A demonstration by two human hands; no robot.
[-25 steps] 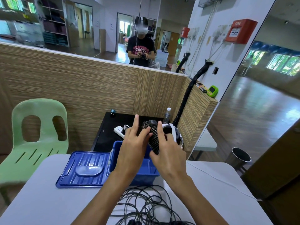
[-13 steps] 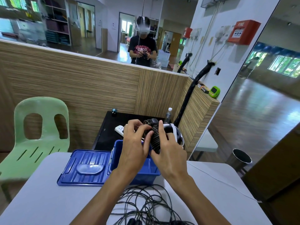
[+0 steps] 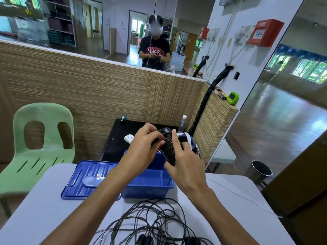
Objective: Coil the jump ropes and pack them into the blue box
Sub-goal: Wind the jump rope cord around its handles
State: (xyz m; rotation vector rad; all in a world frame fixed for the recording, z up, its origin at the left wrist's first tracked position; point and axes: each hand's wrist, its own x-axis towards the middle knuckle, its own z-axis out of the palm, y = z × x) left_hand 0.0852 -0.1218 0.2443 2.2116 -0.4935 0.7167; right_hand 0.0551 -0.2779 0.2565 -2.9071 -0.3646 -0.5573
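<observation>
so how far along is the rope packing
Done: the blue box sits open, its lid off beside it; no rope shows in the visible part of it. In hand: both hands, left and right, hold a tightly wound rope above the box, seemingly finishing the wrap. Left: dropping it in, then coiling the loose ropes tangled on the table.

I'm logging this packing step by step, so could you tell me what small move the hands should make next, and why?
Probably lower the coiled rope into the blue box. Both the left hand and the right hand grip the tightly wound bundle just above the open box, whose lid lies beside it.
</observation>
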